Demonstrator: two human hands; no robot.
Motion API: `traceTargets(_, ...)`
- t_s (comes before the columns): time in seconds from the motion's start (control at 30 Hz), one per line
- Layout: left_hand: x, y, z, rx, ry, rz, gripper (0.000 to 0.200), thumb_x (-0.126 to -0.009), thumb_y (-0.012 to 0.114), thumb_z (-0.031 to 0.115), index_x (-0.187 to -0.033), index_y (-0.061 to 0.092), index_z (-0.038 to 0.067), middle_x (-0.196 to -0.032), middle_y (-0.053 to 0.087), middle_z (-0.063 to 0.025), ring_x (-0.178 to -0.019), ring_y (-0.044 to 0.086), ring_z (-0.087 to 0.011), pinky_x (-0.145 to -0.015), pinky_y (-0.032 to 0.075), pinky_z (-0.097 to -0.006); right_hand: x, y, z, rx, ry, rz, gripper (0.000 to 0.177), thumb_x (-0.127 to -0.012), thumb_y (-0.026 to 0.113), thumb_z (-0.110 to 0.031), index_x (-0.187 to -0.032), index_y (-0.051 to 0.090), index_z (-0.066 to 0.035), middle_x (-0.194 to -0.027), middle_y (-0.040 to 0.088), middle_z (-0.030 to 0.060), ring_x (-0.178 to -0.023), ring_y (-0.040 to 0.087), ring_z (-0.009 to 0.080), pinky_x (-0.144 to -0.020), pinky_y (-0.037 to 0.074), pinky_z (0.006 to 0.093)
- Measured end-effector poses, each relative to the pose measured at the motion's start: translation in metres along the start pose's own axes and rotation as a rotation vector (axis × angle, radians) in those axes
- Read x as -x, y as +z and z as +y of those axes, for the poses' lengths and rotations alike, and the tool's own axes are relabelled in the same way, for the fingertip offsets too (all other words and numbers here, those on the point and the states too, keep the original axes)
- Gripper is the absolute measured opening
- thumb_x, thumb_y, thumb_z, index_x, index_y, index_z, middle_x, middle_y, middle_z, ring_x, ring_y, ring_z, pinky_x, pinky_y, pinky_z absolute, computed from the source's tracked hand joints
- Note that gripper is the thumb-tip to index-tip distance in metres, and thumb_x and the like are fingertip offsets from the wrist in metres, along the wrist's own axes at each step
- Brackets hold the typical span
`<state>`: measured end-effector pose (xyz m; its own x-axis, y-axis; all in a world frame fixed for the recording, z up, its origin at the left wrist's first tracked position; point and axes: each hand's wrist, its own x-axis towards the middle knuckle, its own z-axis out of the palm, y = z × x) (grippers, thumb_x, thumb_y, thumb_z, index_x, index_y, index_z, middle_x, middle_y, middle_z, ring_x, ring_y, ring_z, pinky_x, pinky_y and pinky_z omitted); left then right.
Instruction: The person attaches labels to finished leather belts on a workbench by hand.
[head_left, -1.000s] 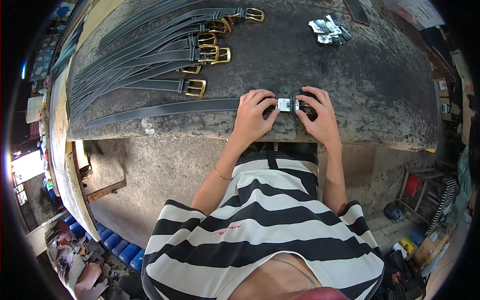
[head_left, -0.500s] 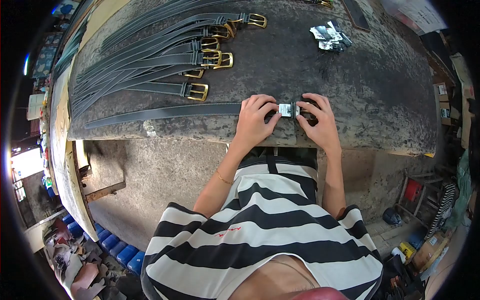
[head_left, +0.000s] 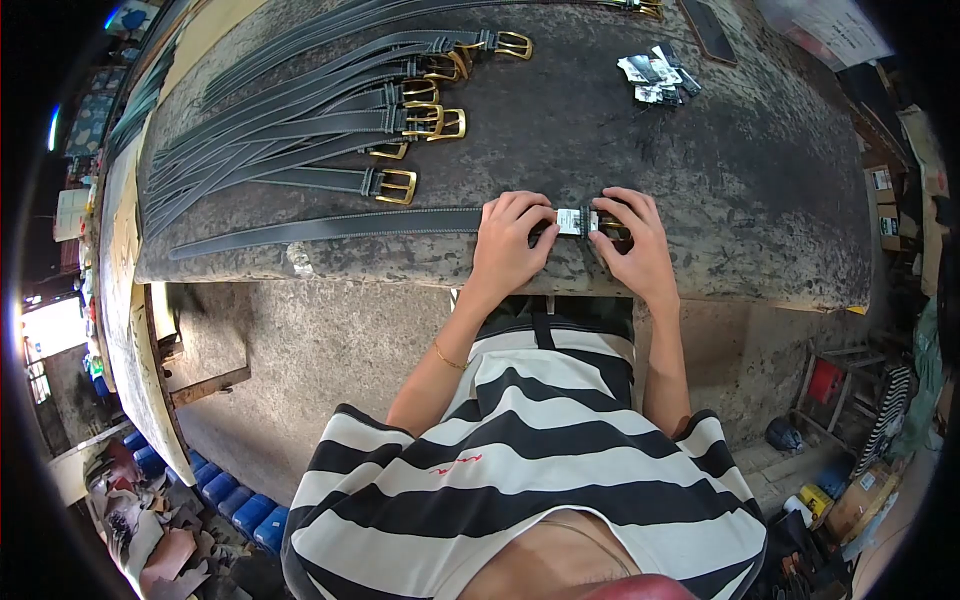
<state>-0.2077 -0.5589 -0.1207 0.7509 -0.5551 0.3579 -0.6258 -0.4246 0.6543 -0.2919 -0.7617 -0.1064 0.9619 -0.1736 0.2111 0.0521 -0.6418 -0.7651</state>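
Observation:
A dark belt [head_left: 330,224] with light stitching lies along the table's near edge. My left hand [head_left: 513,240] is closed on the belt just left of a white tag [head_left: 570,221], which lies flat on the strap near the buckle end. My right hand [head_left: 635,243] is closed round the buckle end, right of the tag; its fingers cover most of the gold buckle [head_left: 615,229]. Several more belts [head_left: 290,140] with gold buckles lie at the upper left. A small pile of tags [head_left: 657,76] is at the upper right.
The dark worn table [head_left: 760,180] spans the view. A flat dark bar [head_left: 708,30] and a plastic bag [head_left: 825,28] are at its far right. Blue containers [head_left: 237,500] and scraps [head_left: 165,550] are on the floor at lower left, a metal stool [head_left: 840,385] at right.

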Motion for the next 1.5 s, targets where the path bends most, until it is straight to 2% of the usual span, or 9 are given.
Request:
traceTargets(0.17,0.0,-0.002,0.0,0.043,-0.037,0.03,0.02,-0.081,0.076,0.01,-0.1,0.07,0.008,-0.108,0.07,-0.005,-0.111,0.063,-0.026,-0.096,0.044,-0.0408,-0.004,0.003,-0.009,-0.016,0.008,-0.046,0.042,-0.078,0.079,-0.014,-0.119,0.071,-0.01,-0.134,0.058,0.0102,-0.127,0.052,0.0325,-0.109,0.04,0.0456)
traceTargets(0.23,0.0,-0.001,0.0,0.022,-0.025,0.024,0.018,-0.082,0.075,0.009,-0.1,0.071,0.007,-0.109,0.071,-0.0053,-0.111,0.063,-0.0264,-0.097,0.045,-0.0408,-0.007,0.009,-0.009,0.091,-0.068,-0.056,0.042,-0.079,0.08,-0.019,-0.12,0.071,-0.013,-0.137,0.056,0.0105,-0.13,0.05,0.0325,-0.112,0.034,0.0482)
traceTargets(0.53,0.002,0.001,-0.004,0.016,0.014,0.025,0.015,-0.082,0.075,0.008,-0.097,0.073,0.006,-0.107,0.071,-0.0048,-0.11,0.063,-0.0264,-0.096,0.045,-0.0414,-0.01,0.016,-0.006,0.165,-0.08,-0.065,0.03,-0.079,0.081,-0.022,-0.108,0.077,-0.016,-0.137,0.057,0.01,-0.131,0.049,0.0316,-0.113,0.033,0.05)
traceTargets(0.77,0.001,0.0,-0.003,0.028,0.001,0.012,0.014,-0.081,0.076,0.008,-0.095,0.073,0.006,-0.107,0.071,-0.0047,-0.11,0.063,-0.0263,-0.096,0.045,-0.0415,-0.011,0.015,-0.005,0.14,-0.065,-0.067,0.028,-0.079,0.082,-0.022,-0.106,0.078,-0.016,-0.136,0.058,0.0094,-0.13,0.05,0.0313,-0.113,0.033,0.0508)
traceTargets(0.87,0.002,0.001,-0.003,0.01,0.028,0.025,0.014,-0.081,0.076,0.008,-0.094,0.072,0.005,-0.106,0.07,-0.0051,-0.109,0.063,-0.0255,-0.096,0.045,-0.0411,-0.009,0.015,-0.002,0.165,-0.088,-0.08,0.036,-0.078,0.082,-0.022,-0.113,0.076,-0.016,-0.136,0.058,0.0095,-0.13,0.05,0.0314,-0.113,0.033,0.0504)
traceTargets(0.97,0.002,0.001,-0.004,0.003,0.04,0.033,0.014,-0.08,0.076,0.008,-0.094,0.071,0.006,-0.107,0.07,-0.0049,-0.109,0.062,-0.0254,-0.096,0.045,-0.041,-0.011,0.003,-0.007,-0.138,0.049,-0.08,0.052,-0.079,0.082,-0.014,-0.128,0.068,-0.013,-0.138,0.056,0.0108,-0.129,0.052,0.0328,-0.109,0.043,0.0433)
traceTargets(1.07,0.001,0.0,-0.004,0.016,0.022,0.016,0.015,-0.081,0.076,0.008,-0.094,0.071,0.006,-0.107,0.069,-0.0047,-0.11,0.062,-0.0251,-0.096,0.045,-0.0412,-0.006,-0.009,0.005,-0.234,0.16,-0.059,0.049,-0.078,0.081,-0.009,-0.126,0.068,-0.01,-0.139,0.056,0.011,-0.128,0.053,0.032,-0.106,0.047,0.0408)
traceTargets(1.3,0.0,0.0,-0.003,0.009,0.015,0.006,0.015,-0.081,0.076,0.008,-0.095,0.072,0.007,-0.108,0.07,-0.0041,-0.109,0.063,-0.025,-0.097,0.045,-0.0412,-0.004,-0.006,0.008,-0.018,0.004,-0.08,0.039,-0.077,0.079,-0.004,-0.115,0.072,-0.007,-0.14,0.056,0.0094,-0.128,0.052,0.031,-0.102,0.05,0.0395)
traceTargets(1.5,0.002,0.0,-0.002,0.008,0.004,0.005,0.016,-0.081,0.076,0.008,-0.096,0.072,0.007,-0.108,0.07,-0.0041,-0.11,0.063,-0.025,-0.097,0.044,-0.0412,-0.004,-0.006,0.003,-0.017,0.016,-0.083,0.037,-0.076,0.08,-0.005,-0.112,0.073,-0.006,-0.138,0.057,0.0095,-0.128,0.052,0.0315,-0.101,0.049,0.0407)
